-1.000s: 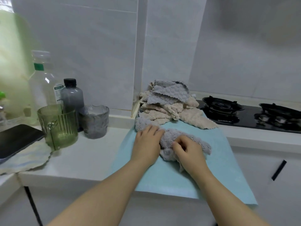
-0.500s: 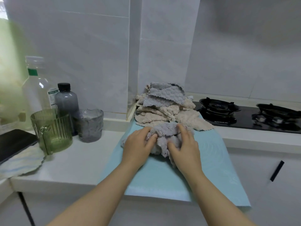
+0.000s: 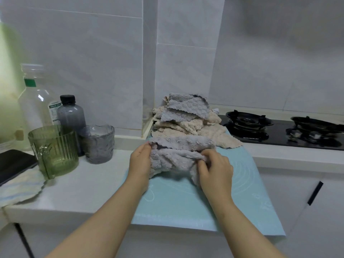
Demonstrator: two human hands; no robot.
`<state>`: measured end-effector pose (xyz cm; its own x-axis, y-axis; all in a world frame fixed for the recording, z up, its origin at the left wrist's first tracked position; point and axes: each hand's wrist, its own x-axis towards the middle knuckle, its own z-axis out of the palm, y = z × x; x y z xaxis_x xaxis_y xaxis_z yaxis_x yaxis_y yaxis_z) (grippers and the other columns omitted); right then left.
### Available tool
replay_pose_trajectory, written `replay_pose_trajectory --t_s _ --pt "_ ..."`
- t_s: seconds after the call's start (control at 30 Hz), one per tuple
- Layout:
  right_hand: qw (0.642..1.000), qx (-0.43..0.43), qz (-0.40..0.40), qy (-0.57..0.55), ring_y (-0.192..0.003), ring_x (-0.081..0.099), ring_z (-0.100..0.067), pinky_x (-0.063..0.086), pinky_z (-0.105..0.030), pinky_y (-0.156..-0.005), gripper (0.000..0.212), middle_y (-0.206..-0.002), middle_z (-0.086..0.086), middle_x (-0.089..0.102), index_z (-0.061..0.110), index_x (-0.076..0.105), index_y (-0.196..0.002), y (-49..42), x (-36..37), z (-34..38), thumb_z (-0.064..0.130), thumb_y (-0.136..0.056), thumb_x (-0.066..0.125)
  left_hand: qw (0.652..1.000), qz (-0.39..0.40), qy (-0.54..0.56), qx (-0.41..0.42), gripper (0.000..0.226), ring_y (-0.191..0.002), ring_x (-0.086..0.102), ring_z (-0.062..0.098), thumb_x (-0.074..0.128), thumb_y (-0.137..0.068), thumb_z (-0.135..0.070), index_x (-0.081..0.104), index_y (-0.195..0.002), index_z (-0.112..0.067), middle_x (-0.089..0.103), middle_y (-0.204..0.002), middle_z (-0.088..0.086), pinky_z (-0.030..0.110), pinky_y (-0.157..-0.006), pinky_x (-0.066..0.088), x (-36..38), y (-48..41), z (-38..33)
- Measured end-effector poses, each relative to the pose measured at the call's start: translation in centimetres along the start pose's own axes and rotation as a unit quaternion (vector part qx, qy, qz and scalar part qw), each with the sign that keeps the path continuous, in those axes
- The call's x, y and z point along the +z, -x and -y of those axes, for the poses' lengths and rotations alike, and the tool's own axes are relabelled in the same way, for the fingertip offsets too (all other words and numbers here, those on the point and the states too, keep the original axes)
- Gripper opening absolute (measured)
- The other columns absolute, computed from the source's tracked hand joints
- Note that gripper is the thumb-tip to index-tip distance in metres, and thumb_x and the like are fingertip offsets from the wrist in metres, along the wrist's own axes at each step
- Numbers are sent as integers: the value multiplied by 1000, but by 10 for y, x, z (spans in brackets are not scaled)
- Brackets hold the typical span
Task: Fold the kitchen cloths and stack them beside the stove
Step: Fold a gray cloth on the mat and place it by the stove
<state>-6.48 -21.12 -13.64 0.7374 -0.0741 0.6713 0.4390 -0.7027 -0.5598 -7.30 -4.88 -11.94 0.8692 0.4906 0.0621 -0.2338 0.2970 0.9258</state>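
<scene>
Above blue mat [image 3: 176, 203] | left hand [image 3: 140, 162], right hand [image 3: 216, 169] fingers grip grey cloth [image 3: 179, 152] ends | pile [image 3: 186, 118] just behind, possibly touching

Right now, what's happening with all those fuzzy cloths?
A person is working on one grey cloth, bunched up over the light blue mat on the counter. The left hand grips its left end and the right hand pinches its right end. It isn't folded flat yet. Behind it, a heap of beige and grey cloths sits next to the gas stove.
</scene>
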Motion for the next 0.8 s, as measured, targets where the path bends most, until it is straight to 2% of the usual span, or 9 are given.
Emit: replay_pose_trajectory --t_s 0.07,0.17,0.27,0.37,0.43,0.57,0.67,0.73,0.8 --pt "996 59 -69 2 -94 49 -28 18 -28 -71 18 -98 -1 66 16 64 -96 -1 -2 -2 5 -83 56 997 -1 79 -10 23 -75 67 24 40 -99 -15 62 -95 -10 68 -92 15 42 -78 53 -1 -3 -1" --pt "977 190 -93 -8 -112 43 -28 27 -34 -88 24 -116 -1 60 19 63 -104 -2 -8 -4 7 -87 52 979 54 182 -69 32 -91 68 26 42 -98 -30 60 -112 -8 68 -105 15 43 -79 56 -10 -5 -5" --pt "971 234 -37 20 -124 33 -26 24 -38 -101 32 -139 3 44 27 62 -109 -4 -9 -7 7 -91 45 977 105 115 -144 42 -97 63 24 42 -96 -41 58 -116 -8 65 -108 10 35 -74 55 -13 -1 -8" --pt "977 207 -44 -9 -127 31 -25 22 -38 -103 35 -143 3 40 26 60 -117 -4 -12 -6 13 -92 40 996 4 -64 -59 34 -107 57 28 42 -99 -27 48 -122 -3 58 -120 14 38 -87 47 -6 -4 3" --pt "983 167 -39 -62 -124 34 -22 22 -34 -99 41 -138 2 45 26 59 -117 -4 -12 -1 34 -85 35 997 -12 -69 -40 40 -113 55 31 48 -96 -30 38 -129 -12 53 -130 14 42 -95 46 -3 -2 5" --pt "984 34 167 47 -128 32 -17 24 -36 -98 62 -141 12 39 39 43 -130 -3 -1 4 66 -75 39 984 64 -150 68 82 -119 48 17 68 -83 -22 15 -144 -33 42 -132 -7 36 -103 39 -3 -4 13" --pt "963 -9 240 126 -125 39 -21 31 -37 -95 49 -135 9 48 38 45 -129 -2 5 1 49 -82 50 958 105 -243 113 72 -91 55 11 62 -81 2 33 -133 -39 52 -112 -16 32 -81 48 -4 -1 18" --pt "975 -17 200 95 -110 49 -23 36 -34 -85 31 -108 3 62 29 57 -113 -2 3 -1 28 -82 51 965 77 -236 88 60 -78 57 20 51 -82 10 48 -118 -38 60 -96 -7 42 -72 52 -4 -1 15" --pt "990 -6 139 0 -94 52 -20 38 -32 -77 20 -88 5 62 24 61 -94 -1 -1 0 23 -78 50 987 44 -150 39 55 -71 57 24 48 -82 13 55 -110 -34 62 -85 0 39 -67 50 -4 -2 8"
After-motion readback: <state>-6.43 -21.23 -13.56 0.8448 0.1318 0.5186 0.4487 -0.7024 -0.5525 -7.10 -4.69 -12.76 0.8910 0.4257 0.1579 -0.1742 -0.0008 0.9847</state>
